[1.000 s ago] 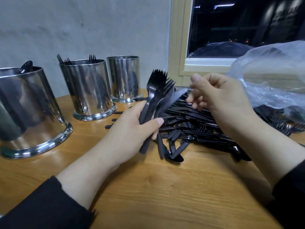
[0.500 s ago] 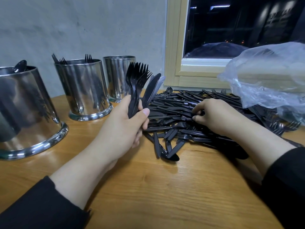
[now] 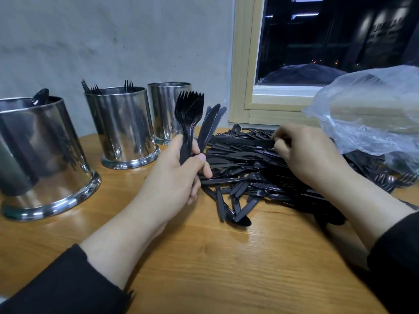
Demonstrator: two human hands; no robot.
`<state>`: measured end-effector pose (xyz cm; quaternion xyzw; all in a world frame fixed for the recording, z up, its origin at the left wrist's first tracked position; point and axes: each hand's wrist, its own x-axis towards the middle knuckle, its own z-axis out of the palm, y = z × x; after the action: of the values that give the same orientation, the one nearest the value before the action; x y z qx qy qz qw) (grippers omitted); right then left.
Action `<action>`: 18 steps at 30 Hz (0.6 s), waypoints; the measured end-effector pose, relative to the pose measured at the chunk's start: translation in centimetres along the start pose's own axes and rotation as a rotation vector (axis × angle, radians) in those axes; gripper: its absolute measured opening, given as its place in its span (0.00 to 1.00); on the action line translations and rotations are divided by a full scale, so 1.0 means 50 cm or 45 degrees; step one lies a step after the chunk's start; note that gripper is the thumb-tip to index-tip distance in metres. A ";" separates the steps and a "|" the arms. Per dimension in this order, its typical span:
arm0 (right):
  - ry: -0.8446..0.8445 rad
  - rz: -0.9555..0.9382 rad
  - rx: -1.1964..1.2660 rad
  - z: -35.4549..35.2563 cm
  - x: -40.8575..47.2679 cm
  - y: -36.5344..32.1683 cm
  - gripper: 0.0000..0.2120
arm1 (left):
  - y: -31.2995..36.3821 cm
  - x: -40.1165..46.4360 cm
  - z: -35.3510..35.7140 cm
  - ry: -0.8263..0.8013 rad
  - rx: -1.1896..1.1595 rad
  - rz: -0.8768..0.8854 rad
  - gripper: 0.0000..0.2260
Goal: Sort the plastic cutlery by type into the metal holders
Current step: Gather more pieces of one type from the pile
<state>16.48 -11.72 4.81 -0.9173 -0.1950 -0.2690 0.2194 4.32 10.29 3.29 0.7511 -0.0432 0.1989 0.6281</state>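
left grip (image 3: 179, 175) still clutches forks (image 3: 189, 114) and knives (image 3: 209, 125); right grip (image 3: 303, 152) now pinches a knife (image 3: 244, 140) at the pile's (image 3: 249, 175) 12 o'clock.

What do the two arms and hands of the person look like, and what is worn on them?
Both hands are bare: no gloves, rings or watch show on the left hand or the right hand. The forearms are bare too. Each arm wears a black long sleeve, the left sleeve and the right sleeve, both pushed up from the wrist. The cloth looks plain, without print or markings.
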 end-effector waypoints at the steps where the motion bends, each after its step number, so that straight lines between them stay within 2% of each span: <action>1: 0.045 -0.008 0.127 -0.006 -0.001 -0.009 0.05 | 0.001 0.000 0.000 0.027 0.026 0.035 0.06; 4: 0.053 0.038 0.586 -0.019 -0.010 -0.044 0.03 | 0.000 0.001 -0.003 0.144 0.168 0.168 0.08; 9: -0.088 0.099 1.042 -0.025 -0.022 -0.078 0.05 | -0.010 0.010 -0.016 0.342 0.393 0.285 0.09; 13: -0.263 0.308 1.526 -0.020 -0.024 -0.089 0.05 | -0.016 0.011 -0.016 0.253 0.490 0.235 0.09; 18: -0.449 0.285 1.824 -0.028 -0.031 -0.097 0.13 | -0.013 0.004 -0.009 0.026 0.330 0.112 0.12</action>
<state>12.39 -8.81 6.43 -0.5936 -0.2601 0.0990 0.7551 4.63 10.90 2.81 0.8213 -0.0436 0.2379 0.5167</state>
